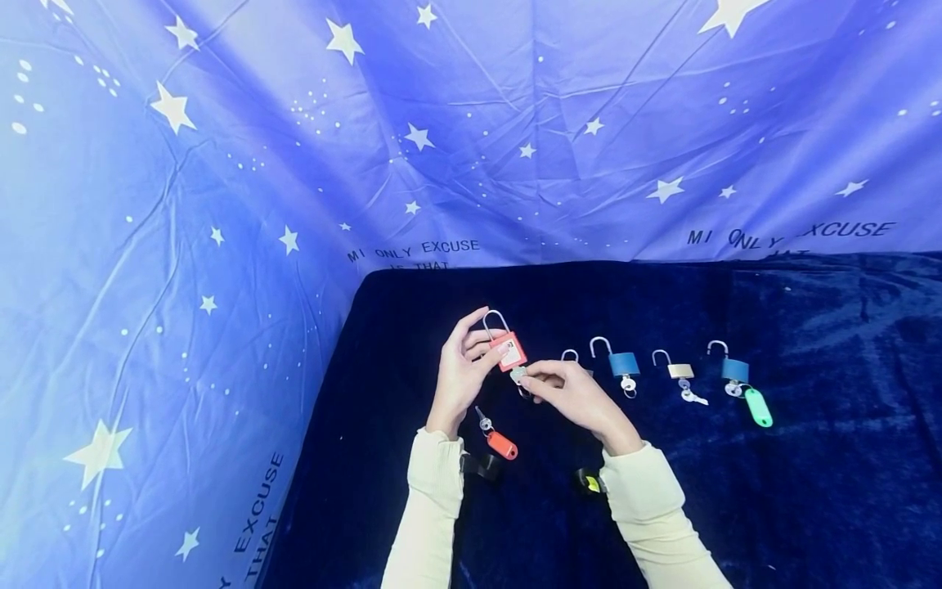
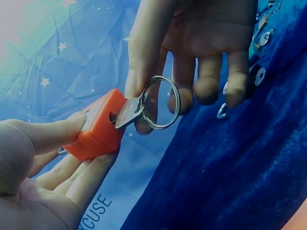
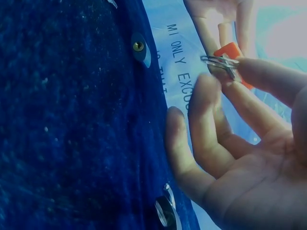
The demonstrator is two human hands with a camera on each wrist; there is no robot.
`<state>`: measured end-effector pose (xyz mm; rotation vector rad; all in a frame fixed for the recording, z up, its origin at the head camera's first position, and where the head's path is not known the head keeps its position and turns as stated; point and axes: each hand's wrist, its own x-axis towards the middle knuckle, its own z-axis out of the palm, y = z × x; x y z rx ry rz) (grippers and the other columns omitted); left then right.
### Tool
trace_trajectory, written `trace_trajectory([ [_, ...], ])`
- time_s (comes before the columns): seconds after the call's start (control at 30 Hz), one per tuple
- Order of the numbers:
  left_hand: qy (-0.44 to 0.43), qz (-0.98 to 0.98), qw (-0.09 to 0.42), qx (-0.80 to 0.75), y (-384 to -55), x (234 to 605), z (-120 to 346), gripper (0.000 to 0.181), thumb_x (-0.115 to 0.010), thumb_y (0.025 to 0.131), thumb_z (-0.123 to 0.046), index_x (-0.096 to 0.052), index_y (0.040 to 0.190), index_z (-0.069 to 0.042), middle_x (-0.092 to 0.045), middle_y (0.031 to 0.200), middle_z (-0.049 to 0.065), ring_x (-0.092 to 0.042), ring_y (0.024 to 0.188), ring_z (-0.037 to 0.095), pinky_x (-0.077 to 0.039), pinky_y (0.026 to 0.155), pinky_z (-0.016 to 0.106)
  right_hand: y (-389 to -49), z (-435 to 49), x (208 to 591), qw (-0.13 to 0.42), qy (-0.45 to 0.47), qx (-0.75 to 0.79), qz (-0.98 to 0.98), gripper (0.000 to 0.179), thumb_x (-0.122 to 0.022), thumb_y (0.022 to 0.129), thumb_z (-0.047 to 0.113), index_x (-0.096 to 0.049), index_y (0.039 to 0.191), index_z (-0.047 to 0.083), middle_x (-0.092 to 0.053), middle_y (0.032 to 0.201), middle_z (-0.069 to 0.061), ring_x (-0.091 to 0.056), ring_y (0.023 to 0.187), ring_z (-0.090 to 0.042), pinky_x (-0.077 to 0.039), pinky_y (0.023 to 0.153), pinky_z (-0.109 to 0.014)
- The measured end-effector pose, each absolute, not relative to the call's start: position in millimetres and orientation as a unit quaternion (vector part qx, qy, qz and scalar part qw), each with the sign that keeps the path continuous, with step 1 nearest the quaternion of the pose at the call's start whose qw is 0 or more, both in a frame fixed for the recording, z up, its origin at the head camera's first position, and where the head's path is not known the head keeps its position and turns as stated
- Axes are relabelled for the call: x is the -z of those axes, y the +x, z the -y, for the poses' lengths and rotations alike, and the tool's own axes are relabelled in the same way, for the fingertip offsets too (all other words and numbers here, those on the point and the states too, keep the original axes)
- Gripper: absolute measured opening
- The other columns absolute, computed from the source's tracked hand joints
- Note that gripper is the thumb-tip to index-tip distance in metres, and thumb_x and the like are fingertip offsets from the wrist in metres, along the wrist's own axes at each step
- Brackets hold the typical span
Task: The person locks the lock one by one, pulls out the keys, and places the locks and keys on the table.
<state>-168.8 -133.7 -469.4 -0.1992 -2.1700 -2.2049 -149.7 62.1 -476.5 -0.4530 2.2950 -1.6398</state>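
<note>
My left hand [image 1: 458, 372] holds a red padlock [image 1: 508, 353] upright above the dark blue cloth, with thumb on its white label and fingers behind. Its silver shackle [image 1: 496, 314] points up. From the right, my right hand [image 1: 577, 397] pinches the head of a silver key [image 2: 128, 113] between thumb and index finger. In the left wrist view the key's head sits right at the keyhole in the padlock's underside, its blade hidden inside. A metal ring [image 2: 178, 103] hangs from the key. The other right fingers are loosely bent, away from the padlock.
To the right lie a blue padlock [image 1: 623, 365], a brass padlock [image 1: 680, 371] and another blue padlock [image 1: 735, 370] with a green tag [image 1: 758, 408], shackles raised and keys attached. My right hand partly hides another padlock's shackle [image 1: 570, 355]. A red-tagged key [image 1: 486, 424] lies below my hands.
</note>
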Motion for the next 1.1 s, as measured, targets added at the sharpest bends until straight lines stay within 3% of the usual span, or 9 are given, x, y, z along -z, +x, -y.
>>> trace_trajectory([
  [0.33, -0.066, 0.698, 0.025, 0.713, -167.2, 468.9, 133.1, 0.064, -0.073, 0.088, 0.0, -0.045, 0.145, -0.005, -0.069, 0.114, 0.023, -0.069, 0.088, 0.012, -0.057, 0.077, 0.022, -149.2, -60.8, 475.6, 0.142, -0.159, 0.57, -0.794, 0.022, -0.068, 0.094, 0.017, -0.071, 0.107, -0.001, -0.074, 0.096, -0.013, -0.07, 0.089, -0.022, -0.056, 0.082, -0.035],
  [0.5, -0.068, 0.696, 0.029, 0.714, -167.4, 469.3, 133.2, 0.063, -0.072, 0.088, 0.001, -0.046, 0.144, -0.007, -0.069, 0.114, 0.023, -0.069, 0.087, 0.012, -0.057, 0.075, 0.02, -149.3, -58.8, 476.7, 0.137, -0.16, 0.571, -0.794, 0.022, -0.069, 0.094, 0.019, -0.071, 0.105, 0.001, -0.074, 0.093, -0.01, -0.07, 0.085, -0.019, -0.055, 0.077, -0.027],
  [0.8, -0.062, 0.698, 0.036, 0.713, -168.2, 468.1, 130.6, 0.06, -0.076, 0.086, -0.004, -0.054, 0.139, -0.021, -0.072, 0.112, 0.017, -0.07, 0.086, 0.013, -0.055, 0.074, 0.021, -148.8, -60.2, 474.9, 0.14, -0.127, 0.589, -0.786, 0.022, -0.066, 0.096, 0.015, -0.071, 0.107, -0.003, -0.076, 0.092, -0.014, -0.071, 0.083, -0.019, -0.059, 0.078, -0.036],
  [1.1, -0.055, 0.685, 0.057, 0.724, -166.9, 468.6, 127.3, 0.063, -0.075, 0.084, 0.002, -0.052, 0.141, -0.014, -0.07, 0.113, 0.023, -0.069, 0.083, 0.011, -0.054, 0.07, 0.018, -148.8, -60.3, 474.2, 0.158, -0.118, 0.624, -0.756, 0.021, -0.065, 0.094, 0.007, -0.068, 0.103, -0.012, -0.074, 0.087, -0.02, -0.07, 0.071, -0.017, -0.061, 0.071, -0.037],
])
